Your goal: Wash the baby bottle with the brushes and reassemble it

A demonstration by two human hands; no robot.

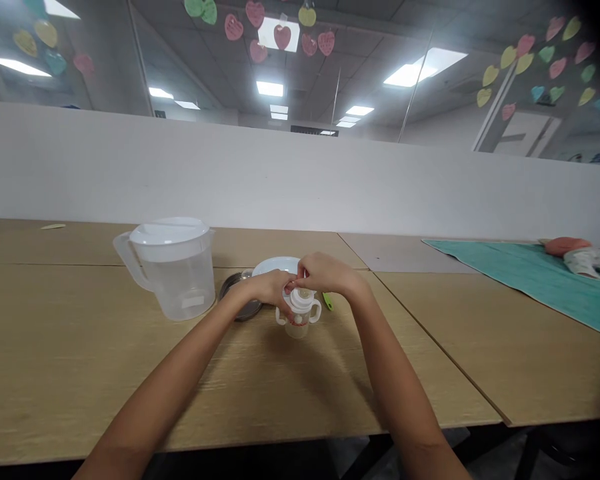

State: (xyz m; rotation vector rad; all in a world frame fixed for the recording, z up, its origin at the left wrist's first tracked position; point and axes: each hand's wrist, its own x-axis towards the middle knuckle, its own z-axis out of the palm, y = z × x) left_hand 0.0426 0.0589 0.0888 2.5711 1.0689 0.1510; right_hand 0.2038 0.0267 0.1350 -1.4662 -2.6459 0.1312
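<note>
A clear baby bottle (pixel 299 323) with two white side handles and a white collar stands on the wooden table in front of me. My left hand (pixel 275 290) wraps round its upper left side, fingers closed on it. At the top of the bottle my right hand (pixel 323 272) pinches with thumb and fingertips; what lies between them is too small to make out. Just behind the bottle is a white plate (pixel 275 265), partly hidden by both hands. A round metal dish (pixel 247 311) shows under my left wrist, and a green handle (pixel 327 302) lies right of the bottle.
A large translucent pitcher (pixel 183 273) with a lid stands left on the table (pixel 280 400). At the right lies a teal cloth (pixel 520 270) with an orange-red item (pixel 567 247) and a patterned cloth (pixel 593 261) on it. A white wall (pixel 300 180) rises behind.
</note>
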